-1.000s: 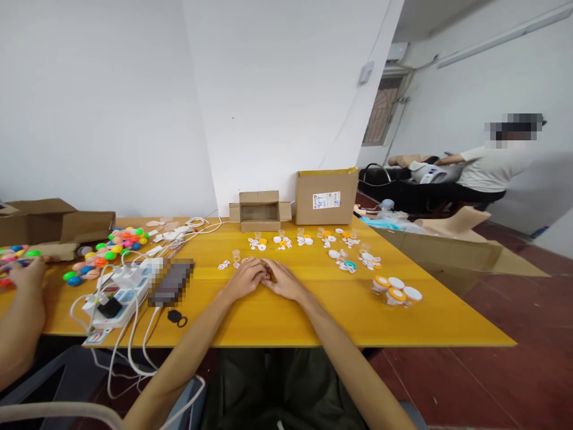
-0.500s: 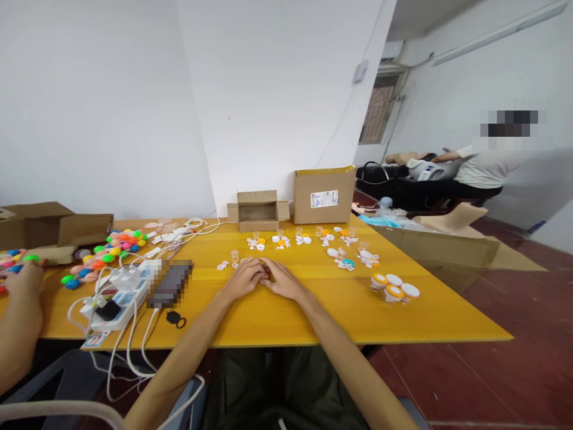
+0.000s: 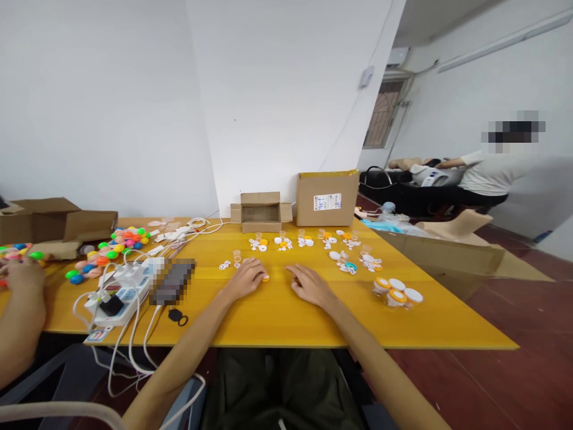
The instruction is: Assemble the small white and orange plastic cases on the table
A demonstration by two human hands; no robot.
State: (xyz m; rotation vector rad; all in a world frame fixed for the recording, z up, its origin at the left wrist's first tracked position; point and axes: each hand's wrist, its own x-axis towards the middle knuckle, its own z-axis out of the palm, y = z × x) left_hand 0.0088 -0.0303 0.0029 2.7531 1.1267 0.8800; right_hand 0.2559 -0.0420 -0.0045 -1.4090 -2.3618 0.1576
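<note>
My left hand (image 3: 247,278) rests on the yellow table (image 3: 286,316), its fingers curled, with a small orange cap (image 3: 265,278) at its fingertips. My right hand (image 3: 308,285) lies flat on the table a little to the right, fingers stretched out, holding nothing. Just beyond both hands lie several small white dice, orange and white caps and tiny clear cups (image 3: 282,240). Whether the left fingers grip the cap or only touch it is unclear.
Capped small jars (image 3: 396,291) stand at the right. Two cardboard boxes (image 3: 327,197) sit at the far edge. A power strip with white cables (image 3: 123,286) and coloured balls (image 3: 111,248) lie left, where another person's hand (image 3: 22,278) works. Someone else stands at the back right.
My hands were joined together at the table's middle; my right hand has drawn away to the right and now lies flat, leaving the orange cap by my left fingertips.
</note>
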